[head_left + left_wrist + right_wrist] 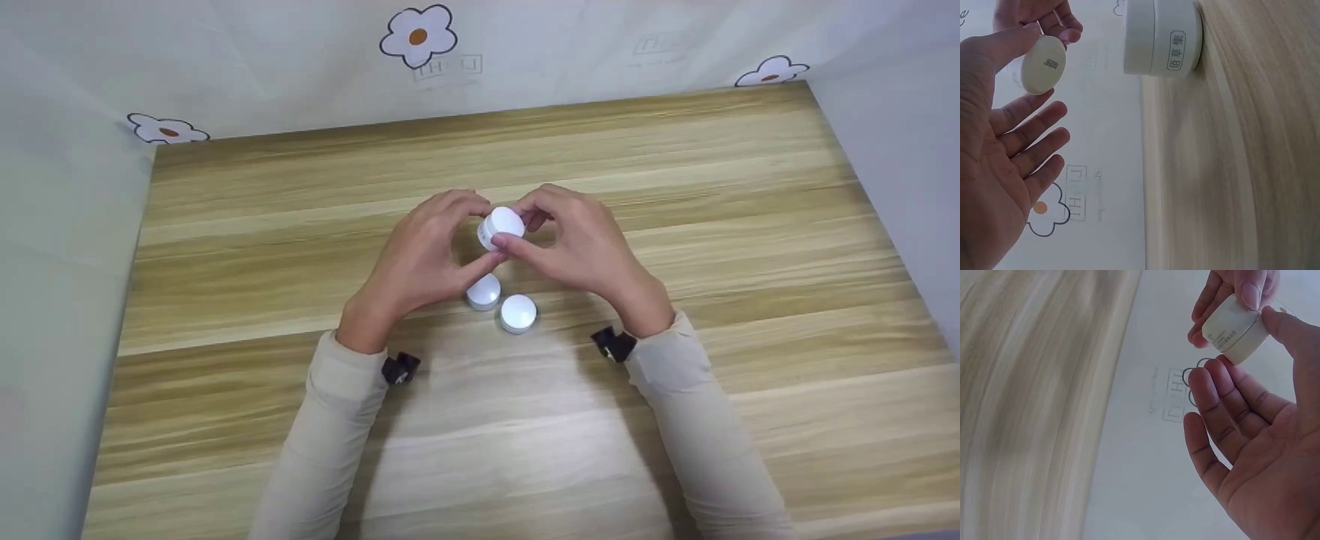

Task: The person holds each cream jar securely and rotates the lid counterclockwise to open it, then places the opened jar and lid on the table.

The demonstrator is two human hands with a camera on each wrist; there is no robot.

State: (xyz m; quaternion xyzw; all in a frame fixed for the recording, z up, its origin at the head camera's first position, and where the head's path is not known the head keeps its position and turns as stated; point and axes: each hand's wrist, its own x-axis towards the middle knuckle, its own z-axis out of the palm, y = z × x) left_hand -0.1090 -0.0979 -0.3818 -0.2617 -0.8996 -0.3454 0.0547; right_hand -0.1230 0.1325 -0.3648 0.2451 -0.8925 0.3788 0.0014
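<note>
Above the table, both hands hold one small white cream jar (504, 223) tilted between them. My left hand (421, 251) pinches its base side with thumb and forefinger, the other fingers spread in the left wrist view. My right hand (581, 238) grips the lid side with thumb and fingertips. Small print marks the jar's underside (1044, 64) in the left wrist view; the seam between lid and body shows on the jar (1233, 331) in the right wrist view. Two similar white jars, a left one (484, 292) and a right one (518, 313), stand upright on the table below the hands.
The wood-grain table (300, 202) extends around the hands. A pale backdrop (300, 60) with printed flowers rises behind its far edge, and pale panels flank both sides. Dark wrist mounts (401, 368) sit by the sleeves.
</note>
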